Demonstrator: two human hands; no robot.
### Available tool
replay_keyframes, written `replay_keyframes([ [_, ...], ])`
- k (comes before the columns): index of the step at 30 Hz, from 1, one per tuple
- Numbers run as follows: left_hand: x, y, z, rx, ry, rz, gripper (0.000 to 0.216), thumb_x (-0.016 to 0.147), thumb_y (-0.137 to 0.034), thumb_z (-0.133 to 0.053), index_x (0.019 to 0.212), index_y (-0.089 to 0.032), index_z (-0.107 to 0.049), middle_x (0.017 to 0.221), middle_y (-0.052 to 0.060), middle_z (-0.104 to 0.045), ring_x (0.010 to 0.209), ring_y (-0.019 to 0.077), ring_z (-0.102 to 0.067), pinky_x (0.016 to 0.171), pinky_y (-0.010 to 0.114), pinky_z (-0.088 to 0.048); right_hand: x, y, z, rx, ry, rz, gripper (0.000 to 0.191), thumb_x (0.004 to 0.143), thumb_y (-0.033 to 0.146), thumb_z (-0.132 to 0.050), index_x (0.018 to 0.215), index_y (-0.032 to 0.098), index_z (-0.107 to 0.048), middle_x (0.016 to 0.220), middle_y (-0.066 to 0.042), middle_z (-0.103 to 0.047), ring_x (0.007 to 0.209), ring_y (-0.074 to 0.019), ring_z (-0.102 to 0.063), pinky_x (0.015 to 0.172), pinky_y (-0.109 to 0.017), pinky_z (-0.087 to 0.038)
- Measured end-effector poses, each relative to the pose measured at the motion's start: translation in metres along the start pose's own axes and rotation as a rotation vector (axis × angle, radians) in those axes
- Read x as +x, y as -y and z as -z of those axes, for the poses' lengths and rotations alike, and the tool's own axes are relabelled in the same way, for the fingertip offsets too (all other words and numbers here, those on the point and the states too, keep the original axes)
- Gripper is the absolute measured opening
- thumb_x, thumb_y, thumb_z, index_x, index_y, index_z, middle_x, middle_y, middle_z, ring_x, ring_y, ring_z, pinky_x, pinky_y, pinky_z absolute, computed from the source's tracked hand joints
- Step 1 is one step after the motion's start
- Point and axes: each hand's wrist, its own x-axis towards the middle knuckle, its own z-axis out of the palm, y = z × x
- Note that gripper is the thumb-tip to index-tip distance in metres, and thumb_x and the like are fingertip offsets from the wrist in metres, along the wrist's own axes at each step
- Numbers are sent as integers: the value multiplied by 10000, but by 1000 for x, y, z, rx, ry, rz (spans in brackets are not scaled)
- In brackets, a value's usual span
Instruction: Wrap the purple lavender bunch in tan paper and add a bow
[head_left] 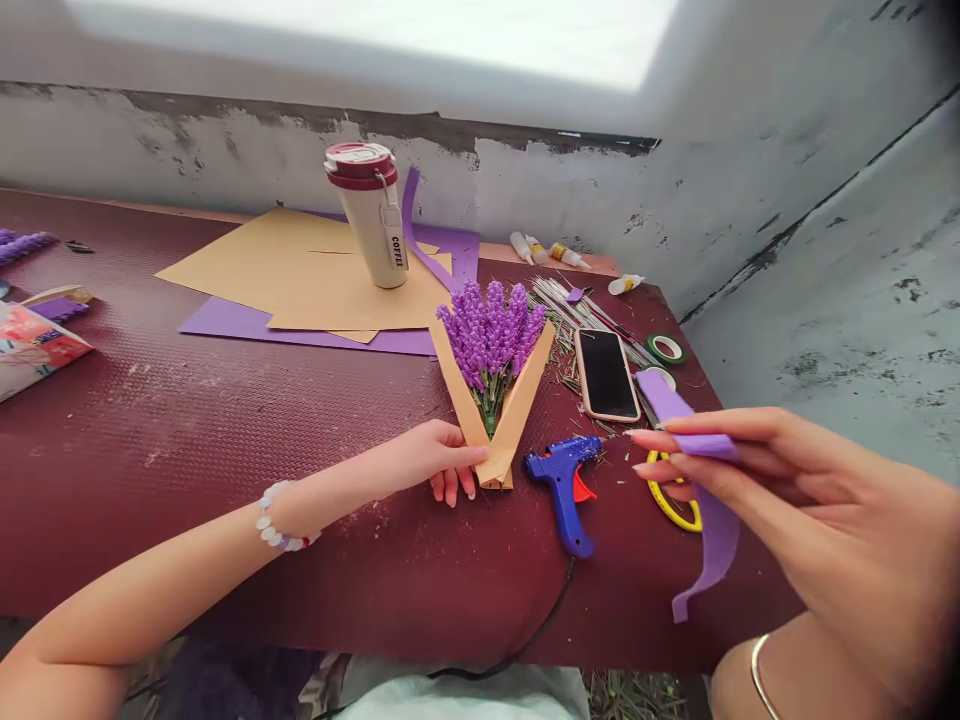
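Noted: left hand (439,462) half-closed, gripping the lower end of the tan paper wrap (517,425) around a purple lavender bouquet (491,335); right hand (817,500) pinches a purple paper strip (709,540) between thumb and fingers. Blue glue gun (559,480) lies between hands, yellow-handled scissors (679,522) under right hand.

You can read just one word, COFFEE. It runs in dark capitals down the pale tag (394,238) hanging from the cream travel mug (364,238) at the far side of the desk (187,480).
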Motion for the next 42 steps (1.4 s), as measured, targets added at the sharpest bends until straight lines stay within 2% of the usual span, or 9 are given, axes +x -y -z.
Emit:
replay_keyframes([
  [4, 0, 12, 3, 62, -12, -16, 504, 797, -647, -642, 764, -146, -589, 717, 57, -731, 469, 114, -600, 449, 223, -425, 18, -13, -28, 27, 186, -163, 335, 804, 545, -742, 951, 246, -776, 800, -34, -785, 705, -196, -751, 645, -258, -614],
  [11, -17, 7, 5, 217, -112, -36, 446, 907, -597, -495, 810, -172, -590, 715, 32, -705, 476, 136, -587, 443, 249, -394, 50, -35, -48, 347, 101, -168, 257, 747, 477, -829, 788, 228, -774, 634, 19, -654, 547, -75, -558, 492, -161, -472],
  [14, -30, -7, 2, 425, -252, -105, 405, 948, -512, -461, 710, -192, -528, 654, -11, -627, 518, 133, -535, 522, 263, -387, 58, -33, -55, 493, 83, -195, 234, 786, 451, -803, 779, 220, -771, 550, 42, -552, 479, -52, -459, 416, -145, -396],
  [18, -44, -20, -3, 617, -530, -294, 212, 939, -328, -501, 766, -206, -487, 709, -45, -572, 645, 134, -500, 600, 258, -354, 60, -27, -60, 627, 83, -205, 167, 787, 379, -802, 825, 217, -780, 625, 21, -602, 535, -79, -532, 456, -168, -478],
  [21, -52, -25, -4, 631, -606, -391, 95, 919, -242, -506, 829, -212, -505, 688, -67, -527, 621, 117, -449, 595, 251, -337, 59, -22, -59, 660, 78, -207, 145, 773, 336, -806, 854, 217, -786, 676, 9, -637, 577, -101, -582, 472, -190, -524],
  [29, -69, -37, -11, 519, -562, -559, 100, 891, -185, -510, 831, -192, -589, 697, -52, -524, 639, 111, -442, 589, 245, -343, 39, 4, -45, 635, -139, 29, 42, 816, 300, -778, 833, 263, -788, 870, 5, -708, 701, -109, -605, 565, -213, -579],
  [32, -73, -42, -14, 503, -524, -573, 175, 903, -181, -475, 771, -181, -590, 711, -35, -553, 660, 118, -471, 610, 253, -358, 23, 19, -34, 612, -193, 95, 36, 844, 298, -763, 834, 270, -784, 748, 16, -675, 603, -100, -586, 494, -205, -535],
  [39, -80, -45, -33, 320, -484, -704, 260, 943, -440, -573, 943, -185, -623, 950, 22, -654, 875, 167, -592, 781, 284, -461, -14, 38, -32, 831, 244, -142, 165, 841, 371, -762, 814, 213, -722, 515, 57, -570, 359, -62, -505, 323, -148, -407],
  [42, -85, -44, -53, 200, -252, -740, 286, 888, -420, -679, 1053, -196, -610, 1079, 42, -672, 978, 182, -621, 865, 297, -486, -21, 33, -51, 901, 295, -197, 158, 828, 357, -779, 846, 213, -714, 558, 50, -609, 407, -62, -545, 384, -145, -448],
])
